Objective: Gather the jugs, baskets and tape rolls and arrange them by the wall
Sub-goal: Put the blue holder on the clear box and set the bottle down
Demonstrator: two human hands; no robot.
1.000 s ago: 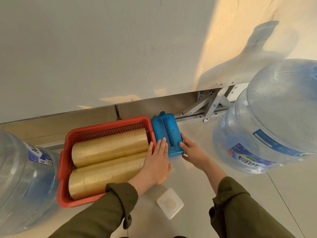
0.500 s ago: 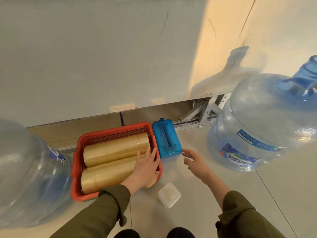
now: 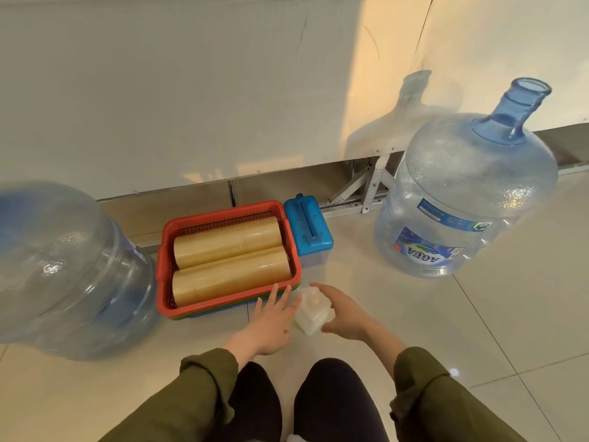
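Two glossy amber tape rolls (image 3: 228, 261) lie side by side in a red mesh basket (image 3: 165, 272) by the wall (image 3: 191, 90), between two clear ribbed jugs (image 3: 462, 199). Left hand (image 3: 271, 327) and right hand (image 3: 345, 315), both spread and empty, flank a small white tub (image 3: 310, 317) on the tiled floor (image 3: 478, 330).

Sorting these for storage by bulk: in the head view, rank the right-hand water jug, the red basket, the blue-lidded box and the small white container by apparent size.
1. Right-hand water jug
2. Red basket
3. Blue-lidded box
4. Small white container, smallest though nearest the camera.
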